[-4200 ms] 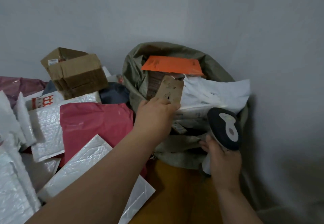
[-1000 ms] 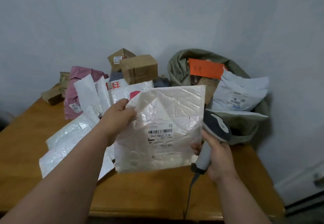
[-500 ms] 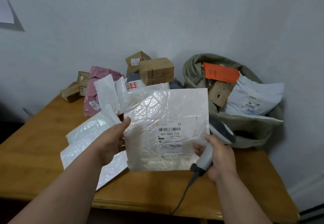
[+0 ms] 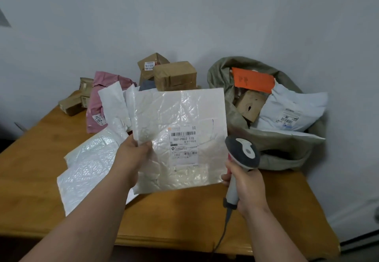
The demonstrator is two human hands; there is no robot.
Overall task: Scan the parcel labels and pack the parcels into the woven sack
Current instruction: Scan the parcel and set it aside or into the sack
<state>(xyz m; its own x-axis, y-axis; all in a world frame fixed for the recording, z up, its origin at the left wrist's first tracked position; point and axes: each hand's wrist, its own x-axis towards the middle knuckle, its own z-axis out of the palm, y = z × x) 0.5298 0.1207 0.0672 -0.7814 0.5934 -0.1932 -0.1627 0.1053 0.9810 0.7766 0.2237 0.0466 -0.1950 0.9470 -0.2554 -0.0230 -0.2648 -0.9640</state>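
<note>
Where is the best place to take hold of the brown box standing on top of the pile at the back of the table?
Grip the brown box across its two short ends, coming from above: its top lies bare, while parcels crowd its base.

Label (image 4: 184, 146) fine print is too tiny to read, scanner (image 4: 242, 155) cable gets cut off at 6 o'clock, and the held white mailer (image 4: 180, 118) hides parcels behind it.

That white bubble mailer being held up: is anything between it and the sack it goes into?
Nothing visible blocks the way from the white bubble mailer to the woven sack; only the barcode scanner is beside it.
</note>
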